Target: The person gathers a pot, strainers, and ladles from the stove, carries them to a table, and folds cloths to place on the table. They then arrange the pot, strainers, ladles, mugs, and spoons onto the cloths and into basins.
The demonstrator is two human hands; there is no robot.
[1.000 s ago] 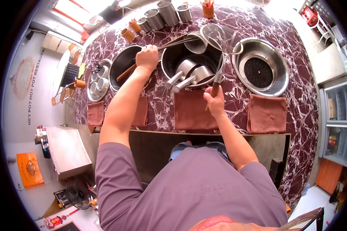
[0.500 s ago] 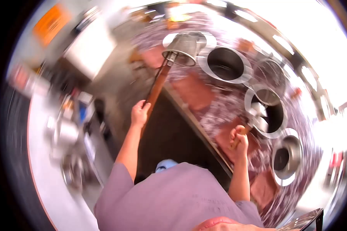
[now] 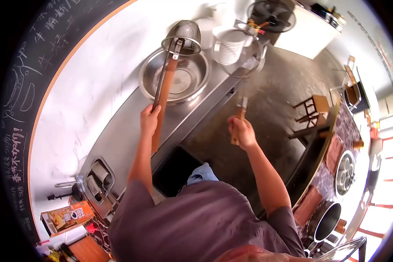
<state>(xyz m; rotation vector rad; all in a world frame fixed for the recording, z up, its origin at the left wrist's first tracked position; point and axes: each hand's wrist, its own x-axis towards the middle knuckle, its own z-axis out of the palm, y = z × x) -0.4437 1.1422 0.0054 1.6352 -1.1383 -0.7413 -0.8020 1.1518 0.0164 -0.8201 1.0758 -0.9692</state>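
Observation:
My left hand (image 3: 149,120) is closed round the long wooden handle of a deep wire strainer (image 3: 183,37). The strainer is raised over a wide steel basin (image 3: 188,77) on the metal counter. My right hand (image 3: 242,131) grips the short wooden handle of a second strainer (image 3: 243,103), held over the floor beside the counter. Its large round wire mesh reaches up near a stack of white bowls (image 3: 229,47).
A dark bin (image 3: 174,170) stands by the counter front. On the right are a marbled table (image 3: 323,179) with a large pot (image 3: 325,222), and wooden stools (image 3: 321,104). A fan (image 3: 271,16) is at the back. An orange box (image 3: 67,217) lies lower left.
The view has swung from the table with pots to the metal counter. Both hands still hold their strainers; the right one has moved away from the pots.

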